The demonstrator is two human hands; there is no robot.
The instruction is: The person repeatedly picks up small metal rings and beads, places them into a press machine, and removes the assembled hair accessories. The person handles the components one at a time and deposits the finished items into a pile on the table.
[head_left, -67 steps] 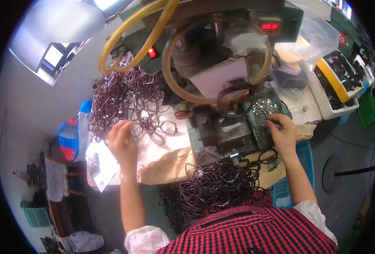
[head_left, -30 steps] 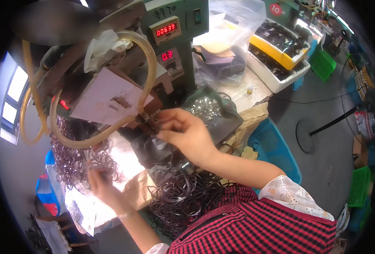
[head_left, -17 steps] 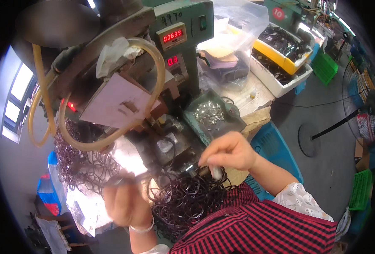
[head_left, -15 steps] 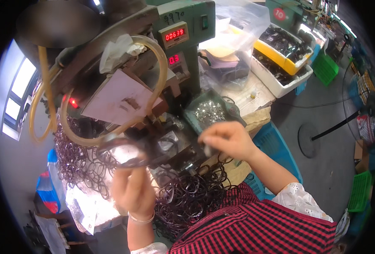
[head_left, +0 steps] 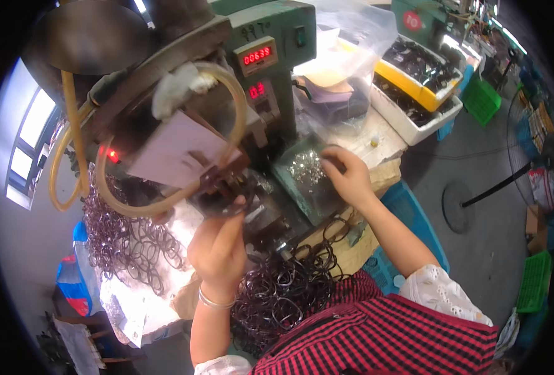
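My left hand (head_left: 219, 250) is closed in a pinch at the front of a green press machine (head_left: 277, 31). A dark ring (head_left: 247, 201), blurred and partly hidden, seems held between its fingertips beside the press tooling. My right hand (head_left: 350, 179) reaches to the right edge of a pile of small shiny metal pieces (head_left: 306, 165) in a dark tray (head_left: 314, 203). Its thumb and fingers are curled together, and what they hold, if anything, is hidden. Below my hands lies a heap of dark glossy rings (head_left: 283, 294).
More dark rings (head_left: 133, 231) lie on the left. A pinkish card (head_left: 177, 150) and a yellowish hose (head_left: 242, 100) hang before the press. White and yellow boxes (head_left: 414, 81) of dark parts stand at back right; a blue basket (head_left: 414, 225) is beside my right arm.
My left hand has moved right and toward the press tooling with the dark ring. The right hand has gone up and away from me, from the tray's near side to the metal pieces.
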